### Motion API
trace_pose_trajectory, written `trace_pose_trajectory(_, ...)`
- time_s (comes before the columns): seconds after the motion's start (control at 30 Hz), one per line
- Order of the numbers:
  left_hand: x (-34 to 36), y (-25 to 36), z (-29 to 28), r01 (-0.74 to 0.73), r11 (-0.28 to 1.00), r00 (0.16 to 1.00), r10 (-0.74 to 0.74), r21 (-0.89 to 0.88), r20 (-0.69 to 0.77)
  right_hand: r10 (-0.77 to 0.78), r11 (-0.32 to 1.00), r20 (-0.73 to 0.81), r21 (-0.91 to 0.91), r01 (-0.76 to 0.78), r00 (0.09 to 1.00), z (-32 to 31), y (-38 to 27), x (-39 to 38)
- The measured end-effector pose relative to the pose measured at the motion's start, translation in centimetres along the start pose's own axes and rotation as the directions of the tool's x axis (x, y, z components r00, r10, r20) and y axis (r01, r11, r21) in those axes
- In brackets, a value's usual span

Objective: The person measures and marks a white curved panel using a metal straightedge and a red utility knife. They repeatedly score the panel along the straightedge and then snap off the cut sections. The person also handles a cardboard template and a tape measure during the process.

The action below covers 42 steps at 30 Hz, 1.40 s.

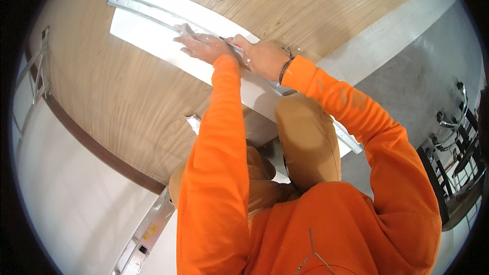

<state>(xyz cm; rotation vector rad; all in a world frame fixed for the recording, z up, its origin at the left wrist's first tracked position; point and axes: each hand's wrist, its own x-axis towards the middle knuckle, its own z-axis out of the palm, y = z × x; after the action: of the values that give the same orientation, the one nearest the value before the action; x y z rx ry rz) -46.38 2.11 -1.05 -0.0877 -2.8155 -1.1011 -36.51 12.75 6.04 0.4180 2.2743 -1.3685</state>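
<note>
Metal bar (142, 10) reaches out left of the left hand (204, 46), lying along a white board (140, 31) beneath both hands. Left hand: fingers apart, laid over bar. Small tool (235, 45), part hidden, red showing; right hand (267, 58), just beside left, clamped round it.

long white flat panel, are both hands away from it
No, the left hand lies spread on the silver metal strip along the panel.
</note>
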Motion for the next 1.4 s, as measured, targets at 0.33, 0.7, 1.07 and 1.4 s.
trace_pose_trajectory(0.33,0.0,0.2,-0.2,0.155,0.988,0.985,-0.153,-0.015,0.075,0.061,0.997,0.047,0.040,-0.063,0.997,0.6,2.7,-6.8)
trace_pose_trajectory(0.7,0.5,0.2,0.4,0.093,0.981,0.992,-0.107,0.168,0.073,0.293,0.955,0.170,-0.015,-0.295,0.941,1.5,4.0,-3.3)
trace_pose_trajectory(1.07,0.3,0.9,-0.2,0.089,0.993,0.988,-0.099,0.082,0.123,0.225,0.974,0.171,-0.018,-0.225,0.959,1.9,4.6,-4.1)
trace_pose_trajectory(1.4,-0.3,3.4,-1.7,0.193,0.967,0.953,-0.225,0.168,0.201,0.204,0.971,0.258,0.068,-0.228,0.944,0.5,8.2,-12.7)
